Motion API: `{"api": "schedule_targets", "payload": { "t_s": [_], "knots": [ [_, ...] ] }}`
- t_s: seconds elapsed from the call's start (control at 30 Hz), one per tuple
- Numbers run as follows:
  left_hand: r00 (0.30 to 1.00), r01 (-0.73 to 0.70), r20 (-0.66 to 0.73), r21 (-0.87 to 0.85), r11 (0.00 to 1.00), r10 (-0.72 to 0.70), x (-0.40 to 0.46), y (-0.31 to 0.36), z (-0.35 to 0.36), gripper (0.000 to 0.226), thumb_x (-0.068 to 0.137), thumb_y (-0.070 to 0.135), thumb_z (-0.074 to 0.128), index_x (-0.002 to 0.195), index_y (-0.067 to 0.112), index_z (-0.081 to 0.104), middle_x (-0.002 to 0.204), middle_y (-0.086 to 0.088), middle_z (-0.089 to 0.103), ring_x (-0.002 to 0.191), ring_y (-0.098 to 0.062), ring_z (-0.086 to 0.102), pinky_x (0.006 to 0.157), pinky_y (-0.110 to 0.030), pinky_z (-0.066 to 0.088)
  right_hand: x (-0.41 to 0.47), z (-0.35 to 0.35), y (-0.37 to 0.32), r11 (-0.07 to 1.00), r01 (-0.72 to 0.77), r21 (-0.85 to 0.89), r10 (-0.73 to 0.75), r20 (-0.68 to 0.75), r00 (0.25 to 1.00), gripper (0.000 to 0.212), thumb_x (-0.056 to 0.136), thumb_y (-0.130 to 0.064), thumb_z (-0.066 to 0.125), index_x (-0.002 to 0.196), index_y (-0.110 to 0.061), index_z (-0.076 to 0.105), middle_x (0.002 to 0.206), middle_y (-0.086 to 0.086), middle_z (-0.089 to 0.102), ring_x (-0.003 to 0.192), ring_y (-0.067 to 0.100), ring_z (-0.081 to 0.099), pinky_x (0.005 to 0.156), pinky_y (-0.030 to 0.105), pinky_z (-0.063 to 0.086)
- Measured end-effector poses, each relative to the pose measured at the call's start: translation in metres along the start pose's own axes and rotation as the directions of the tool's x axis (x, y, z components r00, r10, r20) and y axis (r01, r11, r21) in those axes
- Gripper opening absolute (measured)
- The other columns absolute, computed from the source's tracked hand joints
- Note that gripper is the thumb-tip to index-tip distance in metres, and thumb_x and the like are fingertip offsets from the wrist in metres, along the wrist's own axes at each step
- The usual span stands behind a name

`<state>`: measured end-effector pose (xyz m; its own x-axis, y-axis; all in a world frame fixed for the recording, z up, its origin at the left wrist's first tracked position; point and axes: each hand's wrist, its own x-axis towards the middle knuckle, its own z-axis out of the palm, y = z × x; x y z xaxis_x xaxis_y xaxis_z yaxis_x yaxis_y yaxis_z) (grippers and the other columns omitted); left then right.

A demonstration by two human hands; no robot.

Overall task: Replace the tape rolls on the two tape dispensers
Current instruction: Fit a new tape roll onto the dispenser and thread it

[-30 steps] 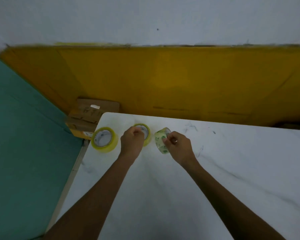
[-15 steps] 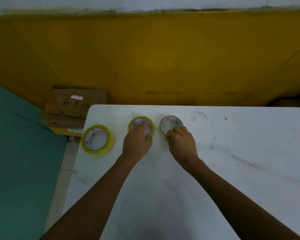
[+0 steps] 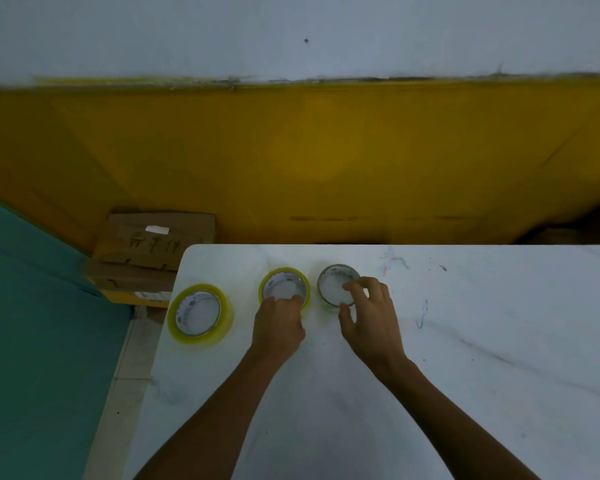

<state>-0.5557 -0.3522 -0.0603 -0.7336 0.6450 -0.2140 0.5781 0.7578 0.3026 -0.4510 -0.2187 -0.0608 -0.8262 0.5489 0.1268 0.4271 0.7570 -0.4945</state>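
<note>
Three tape rolls lie flat in a row near the far left corner of the white table. A thick yellow roll is at the left, apart from both hands. My left hand grips the near rim of the middle yellow roll. My right hand hovers over the near right side of a thin, nearly used-up roll, its fingers spread and just off the rim. No tape dispenser is in view.
A stack of cardboard boxes stands on the floor beyond the table's left corner. A yellow wall panel runs behind the table. A green surface lies to the left of the table edge.
The right roll went from tilted on edge in my right hand to lying flat. My right hand has let go of it and opened. My left hand stays on the middle roll.
</note>
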Motion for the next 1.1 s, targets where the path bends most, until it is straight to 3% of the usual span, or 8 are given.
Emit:
{"api": "schedule_targets", "payload": {
  "t_s": [0.1,0.27,0.37,0.43,0.53,0.7,0.9,1.1],
  "knots": [
    [0.995,0.053,-0.081,-0.112,0.992,-0.062,-0.003,0.006,-0.022,0.018,0.094,0.016,0.051,0.108,0.009,0.06,0.1,-0.015,0.069,0.095,-0.037,0.065,0.065,-0.033,0.042,0.0,-0.017,-0.003,0.999,-0.034,0.021,0.034,-0.013,0.999,0.033,0.081,-0.013,0.069,0.113,-0.005,0.064,0.119,0.015,0.062,0.11,0.033,0.058,0.086,0.038,0.053],
    [0.958,-0.061,-0.277,-0.445,0.894,-0.073,-0.005,0.022,-0.084,0.025,0.086,0.025,0.057,0.082,0.0,0.061,0.07,-0.021,0.064,0.067,-0.037,0.061,0.059,-0.047,0.048,0.008,-0.056,-0.026,0.973,-0.087,0.212,0.093,-0.018,0.996,0.034,0.087,-0.021,0.063,0.12,-0.011,0.06,0.123,0.009,0.057,0.114,0.024,0.053,0.086,0.025,0.043],
    [0.95,-0.159,-0.306,-0.636,0.756,-0.058,-0.02,0.042,-0.134,0.02,0.084,0.032,0.056,0.089,0.016,0.067,0.082,-0.013,0.073,0.079,-0.028,0.067,0.07,-0.048,0.053,0.019,-0.088,-0.053,0.91,-0.103,0.403,0.133,-0.047,0.99,0.038,0.091,-0.034,0.061,0.124,-0.016,0.058,0.124,0.002,0.056,0.113,0.017,0.054,0.087,0.026,0.048],
    [0.952,-0.225,-0.307,-0.737,0.637,-0.019,-0.033,0.059,-0.167,0.013,0.085,0.031,0.057,0.094,0.032,0.066,0.094,-0.003,0.076,0.089,-0.02,0.071,0.076,-0.042,0.056,0.028,-0.117,-0.074,0.858,-0.066,0.509,0.132,-0.095,0.987,0.042,0.09,-0.045,0.056,0.125,-0.021,0.055,0.123,-0.003,0.055,0.111,0.009,0.055,0.081,0.018,0.049],
    [0.944,-0.309,-0.325,-0.82,0.482,0.054,-0.052,0.078,-0.209,0.02,0.087,0.03,0.058,0.106,0.029,0.066,0.102,0.002,0.076,0.096,-0.011,0.071,0.08,-0.03,0.057,0.037,-0.169,-0.107,0.756,0.036,0.654,0.119,-0.192,0.974,0.044,0.092,-0.052,0.048,0.129,-0.028,0.05,0.12,-0.011,0.054,0.109,-0.006,0.053,0.076,0.006,0.046],
    [0.896,-0.442,-0.425,-0.826,0.351,0.13,-0.076,0.101,-0.257,0.031,0.09,0.025,0.059,0.118,0.014,0.066,0.106,-0.002,0.077,0.099,-0.016,0.072,0.08,-0.026,0.056,0.041,-0.23,-0.146,0.616,0.136,0.776,0.056,-0.215,0.975,0.069,0.082,-0.074,0.036,0.139,-0.036,0.041,0.133,-0.015,0.052,0.123,0.003,0.052,0.096,0.032,0.052],
    [0.863,-0.505,-0.469,-0.807,0.307,0.187,-0.102,0.127,-0.284,0.023,0.096,0.007,0.057,0.114,0.017,0.066,0.104,0.001,0.077,0.097,-0.012,0.072,0.075,-0.02,0.054,0.024,-0.259,-0.166,0.569,0.151,0.809,0.021,-0.198,0.98,0.064,0.079,-0.074,0.042,0.135,-0.043,0.043,0.131,-0.01,0.058,0.118,0.01,0.059,0.094,0.043,0.056],
    [0.859,-0.507,-0.442,-0.805,0.307,0.26,-0.124,0.16,-0.279,0.024,0.095,0.006,0.057,0.116,0.014,0.066,0.107,0.0,0.076,0.099,-0.012,0.072,0.077,-0.02,0.055,-0.003,-0.286,-0.148,0.538,0.127,0.833,0.081,-0.201,0.976,0.056,0.078,-0.073,0.047,0.128,-0.05,0.045,0.127,-0.013,0.06,0.117,0.01,0.06,0.095,0.044,0.055]
  ]
}}
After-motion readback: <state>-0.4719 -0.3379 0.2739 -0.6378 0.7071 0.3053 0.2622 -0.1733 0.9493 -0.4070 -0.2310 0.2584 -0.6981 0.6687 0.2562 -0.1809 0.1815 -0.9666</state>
